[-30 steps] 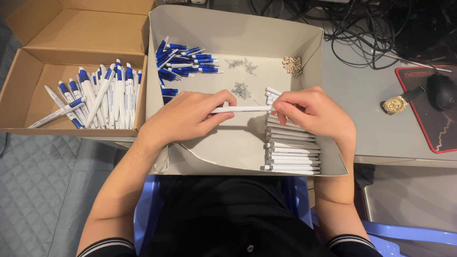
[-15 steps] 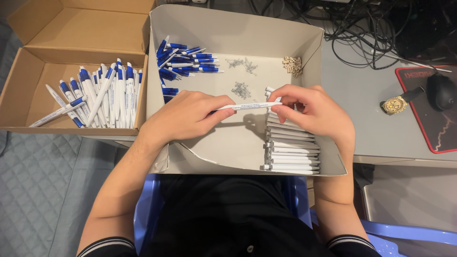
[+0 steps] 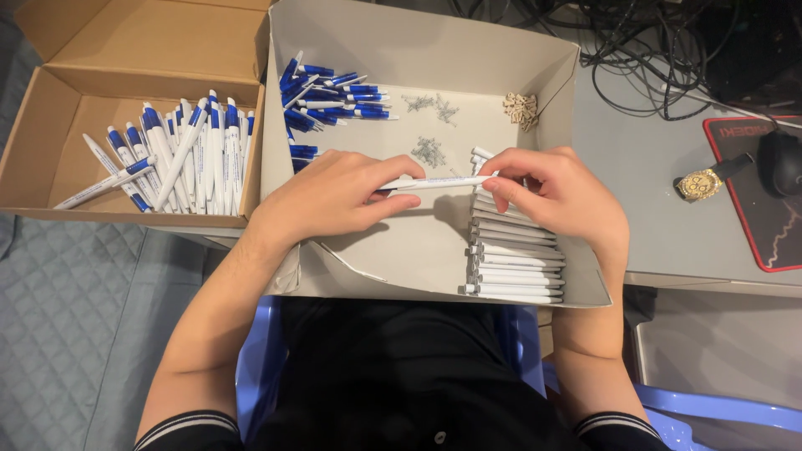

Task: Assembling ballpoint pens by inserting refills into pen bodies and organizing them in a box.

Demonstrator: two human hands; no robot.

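Observation:
Both hands hold one white pen barrel (image 3: 439,181) level over a grey cardboard tray (image 3: 434,50) on my lap. My left hand (image 3: 334,194) pinches its left end; my right hand (image 3: 555,194) grips its right end. Under my right hand lies a stacked row of white barrels (image 3: 514,259). At the tray's far left sits a heap of blue pen parts (image 3: 330,93). Small metal springs (image 3: 428,150) and a clump of tan small parts (image 3: 520,108) lie near the back.
A brown cardboard box (image 3: 50,159) at left holds several finished white-and-blue pens (image 3: 180,154). On the grey desk at right lie a gold wristwatch (image 3: 700,182), a black mouse (image 3: 781,163) on a red-edged pad, and tangled black cables (image 3: 652,50).
The barrel has been lifted slightly off the stack and held between both hands; my fingers have shifted along it. Nothing else has moved.

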